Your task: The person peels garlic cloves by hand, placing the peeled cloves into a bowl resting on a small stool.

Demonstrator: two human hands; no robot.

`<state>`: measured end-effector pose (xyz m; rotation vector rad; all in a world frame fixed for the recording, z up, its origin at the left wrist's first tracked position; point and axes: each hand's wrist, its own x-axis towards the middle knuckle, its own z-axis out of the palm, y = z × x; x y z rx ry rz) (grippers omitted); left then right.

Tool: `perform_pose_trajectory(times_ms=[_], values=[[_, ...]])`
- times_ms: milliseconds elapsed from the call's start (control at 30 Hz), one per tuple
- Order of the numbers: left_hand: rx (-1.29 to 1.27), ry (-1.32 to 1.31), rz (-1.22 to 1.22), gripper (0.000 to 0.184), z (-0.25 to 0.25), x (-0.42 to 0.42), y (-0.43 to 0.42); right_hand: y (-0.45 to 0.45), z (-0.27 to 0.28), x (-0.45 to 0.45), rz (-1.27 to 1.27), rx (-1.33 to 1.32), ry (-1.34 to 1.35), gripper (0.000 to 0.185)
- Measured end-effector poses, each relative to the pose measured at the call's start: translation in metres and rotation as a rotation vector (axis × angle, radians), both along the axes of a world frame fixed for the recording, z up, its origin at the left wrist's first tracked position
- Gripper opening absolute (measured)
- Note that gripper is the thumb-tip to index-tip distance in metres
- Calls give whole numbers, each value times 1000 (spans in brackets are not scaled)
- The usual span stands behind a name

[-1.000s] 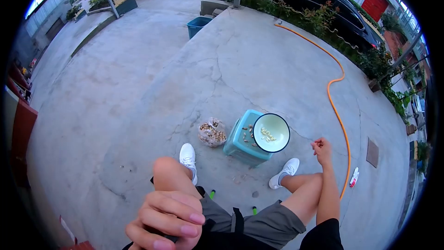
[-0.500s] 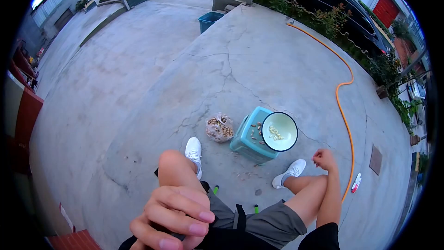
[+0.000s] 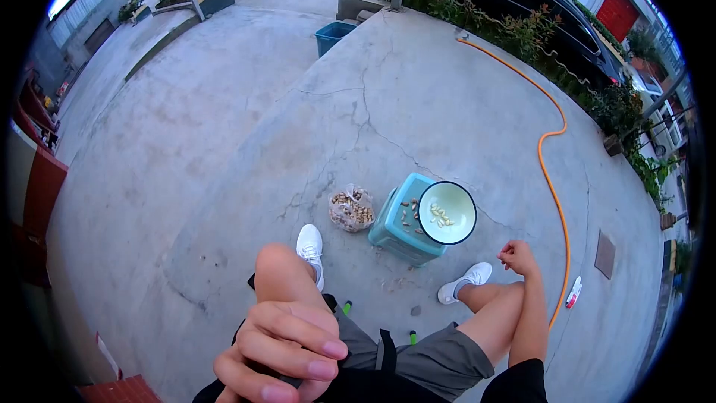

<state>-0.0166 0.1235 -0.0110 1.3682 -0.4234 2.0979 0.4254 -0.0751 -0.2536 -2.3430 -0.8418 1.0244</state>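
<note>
Close to the camera, my left hand (image 3: 287, 351) is curled shut, with a small piece of something dark showing below its fingers; the rest is hidden. My right hand (image 3: 517, 257) hovers over my right knee, its fingers drawn together; whether anything is in them is too small to make out. Between my feet and slightly ahead stands a turquoise plastic stool (image 3: 403, 243). On its right side rests a pale bowl with a dark rim (image 3: 459, 205), holding several whitish pieces (image 3: 441, 216). Beside the bowl lie small brownish pieces (image 3: 406, 213). A clear plastic bag (image 3: 351, 208) of similar brown pieces sits left of the stool.
An orange hose (image 3: 548, 168) runs along the concrete floor at the right. A white and red packet (image 3: 573, 293) lies beside it. Farther off are a blue-green bin (image 3: 333, 36), a planted bed (image 3: 529, 34) and a black car (image 3: 514, 0).
The view has shifted very slightly, moving the scene a little to the left. Both hands hold nearly the same pose, and the stool, bowl and bag have stayed put.
</note>
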Motion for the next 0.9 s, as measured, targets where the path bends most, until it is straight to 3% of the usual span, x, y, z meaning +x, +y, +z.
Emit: perform_pose_trajectory(times_ms=[400, 600, 667, 767, 900], values=[[-10, 54, -22, 66, 0, -2, 0, 3, 2, 0, 12, -18, -16, 13], [-68, 213, -113, 64, -4, -14, -7, -1, -11, 11, -35, 76, -38, 12], [-93, 37, -23, 62, 5, 1, -9, 0, -9, 11, -51, 112, -51, 11], [-113, 135, -74, 60, 4, -9, -12, 2, -2, 9, -81, 102, -186, 11], [-109, 125, -62, 57, 3, -7, -12, 9, 3, 3, -181, 330, -353, 13]])
